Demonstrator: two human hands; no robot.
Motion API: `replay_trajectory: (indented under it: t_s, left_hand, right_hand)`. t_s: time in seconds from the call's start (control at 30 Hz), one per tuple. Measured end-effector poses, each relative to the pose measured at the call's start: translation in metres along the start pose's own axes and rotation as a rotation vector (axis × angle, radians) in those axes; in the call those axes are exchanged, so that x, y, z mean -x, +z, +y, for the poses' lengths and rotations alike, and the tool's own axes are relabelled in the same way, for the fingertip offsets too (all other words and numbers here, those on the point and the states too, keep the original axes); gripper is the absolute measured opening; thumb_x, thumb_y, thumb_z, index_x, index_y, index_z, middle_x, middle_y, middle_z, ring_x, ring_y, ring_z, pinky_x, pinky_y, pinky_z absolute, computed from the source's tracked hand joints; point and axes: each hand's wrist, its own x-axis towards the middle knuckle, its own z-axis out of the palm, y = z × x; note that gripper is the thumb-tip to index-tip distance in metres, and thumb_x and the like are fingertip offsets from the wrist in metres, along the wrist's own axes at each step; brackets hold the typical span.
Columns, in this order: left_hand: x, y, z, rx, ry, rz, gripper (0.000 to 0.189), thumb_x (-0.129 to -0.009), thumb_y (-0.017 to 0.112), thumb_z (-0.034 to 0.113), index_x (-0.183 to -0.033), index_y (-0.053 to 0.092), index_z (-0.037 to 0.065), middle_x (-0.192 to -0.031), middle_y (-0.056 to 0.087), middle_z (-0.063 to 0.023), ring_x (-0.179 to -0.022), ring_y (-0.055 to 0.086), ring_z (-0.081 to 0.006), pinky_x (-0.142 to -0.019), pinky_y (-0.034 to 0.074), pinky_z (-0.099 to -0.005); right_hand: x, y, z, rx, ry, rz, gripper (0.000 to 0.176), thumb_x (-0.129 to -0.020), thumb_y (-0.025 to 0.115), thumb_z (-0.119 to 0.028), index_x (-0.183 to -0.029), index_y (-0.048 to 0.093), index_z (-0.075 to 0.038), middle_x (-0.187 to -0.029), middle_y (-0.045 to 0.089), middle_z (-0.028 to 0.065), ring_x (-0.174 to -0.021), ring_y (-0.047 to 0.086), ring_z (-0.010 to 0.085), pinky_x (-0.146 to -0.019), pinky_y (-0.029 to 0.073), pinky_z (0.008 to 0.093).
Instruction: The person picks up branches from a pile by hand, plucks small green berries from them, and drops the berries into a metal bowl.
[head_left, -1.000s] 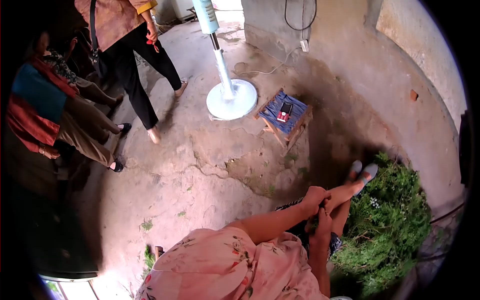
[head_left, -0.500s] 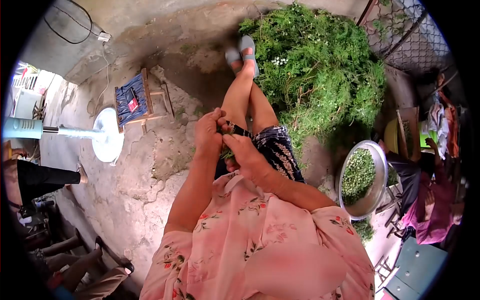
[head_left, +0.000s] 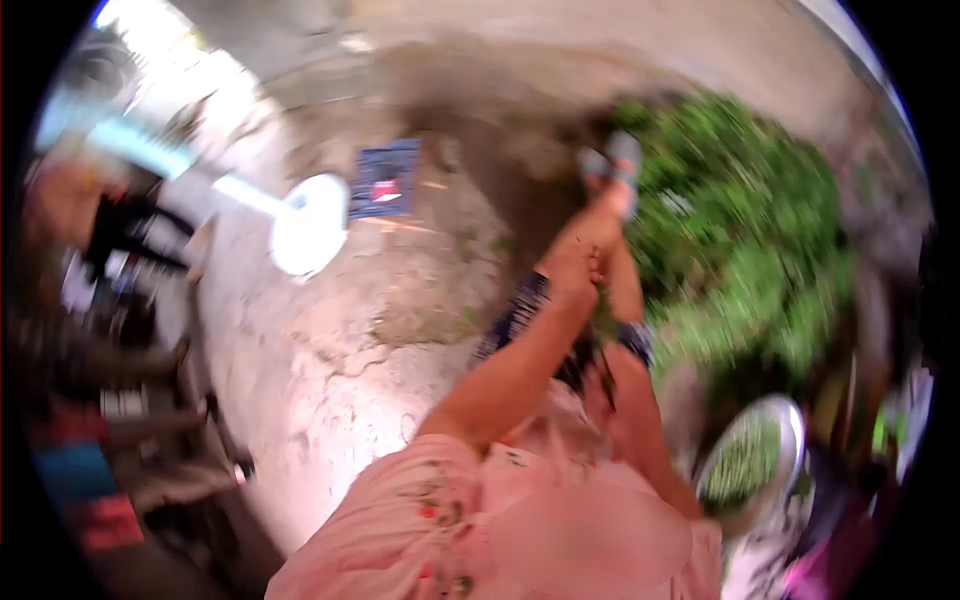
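The whole view is smeared by motion. My left hand is over my lap with its fingers curled closed, and a thin green sprig hangs from it. Below it and slightly to the right, my right hand is close to the sprig's lower end; its fingers are too blurred to make out. A large heap of leafy green plants lies on the ground beyond my knees to the right. Nearer to me on the right is a metal basin holding small green pods or berries.
A small stool with a blue woven seat has a red item on it. Beside it is a white round-based fan. Other people are at the left edge, and a person in purple is at lower right.
The view has swung, so the surroundings sit differently in it and are blurred. My hands were close together on green plant bits; now they are further apart, with the sprig between them.
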Motion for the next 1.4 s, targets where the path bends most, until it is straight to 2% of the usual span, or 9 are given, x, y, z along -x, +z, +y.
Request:
replay_trajectory:
  t_s: [0.3,0.37,0.5,0.57,0.6,0.7,0.8,1.1,1.4]
  left_hand:
    - [-0.040,-0.052,0.083,0.108,0.505,0.006,0.014,-0.073,0.054,0.015,-0.064,0.050,0.005,-0.055,0.045,-0.0052,-0.050,0.045,-0.0171,-0.050,0.040,-0.0312]
    - [-0.009,-0.040,0.118,0.390,0.199,-0.005,0.013,-0.078,0.052,0.014,-0.069,0.050,0.006,-0.060,0.046,-0.0059,-0.055,0.046,-0.0193,-0.059,0.043,-0.0317]
    - [0.001,-0.044,0.143,0.535,0.271,-0.111,0.015,-0.091,0.044,0.016,-0.083,0.050,0.005,-0.066,0.049,-0.0061,-0.060,0.048,-0.0203,-0.066,0.046,-0.0369]
    - [0.004,-0.040,0.144,0.546,0.293,-0.145,0.016,-0.094,0.042,0.017,-0.087,0.049,0.005,-0.069,0.050,-0.0063,-0.062,0.048,-0.0207,-0.068,0.047,-0.0390]
    - [0.005,-0.038,0.142,0.567,0.283,-0.162,0.016,-0.093,0.042,0.017,-0.087,0.049,0.005,-0.070,0.051,-0.0066,-0.064,0.049,-0.0213,-0.068,0.047,-0.0395]
    - [0.017,-0.025,0.131,0.584,0.256,-0.192,0.016,-0.093,0.043,0.018,-0.086,0.049,0.005,-0.072,0.052,-0.0075,-0.066,0.050,-0.0221,-0.068,0.047,-0.0395]
    - [0.030,-0.016,0.120,0.487,0.255,-0.266,0.017,-0.093,0.042,0.019,-0.086,0.050,0.007,-0.075,0.056,-0.0091,-0.072,0.054,-0.0235,-0.073,0.047,-0.0405]
    - [0.064,0.008,0.055,0.324,0.083,-0.367,0.013,-0.089,0.051,0.014,-0.094,0.056,0.003,-0.084,0.058,-0.0025,-0.074,0.056,-0.0107,-0.069,0.047,-0.0250]
    - [0.073,-0.020,0.076,0.225,0.158,-0.304,0.016,-0.090,0.049,0.015,-0.097,0.055,0.002,-0.087,0.056,-0.0015,-0.081,0.052,-0.0080,-0.072,0.043,-0.0219]
  right_hand:
    - [0.026,-0.188,-0.041,-0.049,-0.547,0.736,0.024,-0.087,0.055,-0.028,-0.072,0.048,-0.011,-0.057,0.035,-0.0043,-0.046,0.032,0.0054,-0.039,0.025,0.0195]
    - [0.047,-0.300,-0.053,0.119,-0.752,0.880,0.015,-0.085,0.055,-0.022,-0.081,0.059,-0.008,-0.060,0.043,-0.0024,-0.046,0.036,0.0067,-0.041,0.029,0.0214]
    - [0.099,-0.455,-0.064,1.287,-0.919,1.292,0.036,-0.082,0.052,-0.018,-0.114,0.056,-0.003,-0.101,0.063,0.0128,-0.087,0.060,0.0238,-0.074,0.049,0.0367]
    - [0.115,-0.485,-0.064,1.524,-0.131,1.984,0.036,-0.081,0.051,-0.021,-0.109,0.058,-0.002,-0.102,0.062,0.0183,-0.089,0.061,0.0292,-0.076,0.048,0.0397]
    - [0.128,-0.509,-0.065,1.517,-0.129,1.992,0.036,-0.081,0.051,-0.021,-0.109,0.058,-0.002,-0.102,0.062,0.0183,-0.089,0.061,0.0292,-0.076,0.048,0.0397]
    - [0.144,-0.542,-0.066,1.474,-0.082,1.830,0.036,-0.079,0.051,-0.025,-0.104,0.061,-0.001,-0.102,0.061,0.0215,-0.092,0.059,0.0343,-0.080,0.047,0.0413]
    - [0.078,-0.483,-0.074,1.642,-0.849,1.580,0.031,-0.079,0.052,-0.019,-0.102,0.062,-0.001,-0.096,0.062,0.0212,-0.085,0.060,0.0354,-0.074,0.046,0.0411]
    - [-0.056,-0.038,-0.032,0.692,-0.733,-0.048,0.041,-0.088,0.051,-0.011,-0.126,0.043,-0.001,-0.118,0.051,0.0127,-0.106,0.052,0.0222,-0.089,0.043,0.0325]
    - [-0.077,0.014,-0.006,0.204,-0.322,-0.218,0.029,-0.086,0.054,-0.012,-0.111,0.049,0.001,-0.099,0.059,0.0082,-0.084,0.061,0.0189,-0.064,0.053,0.0318]
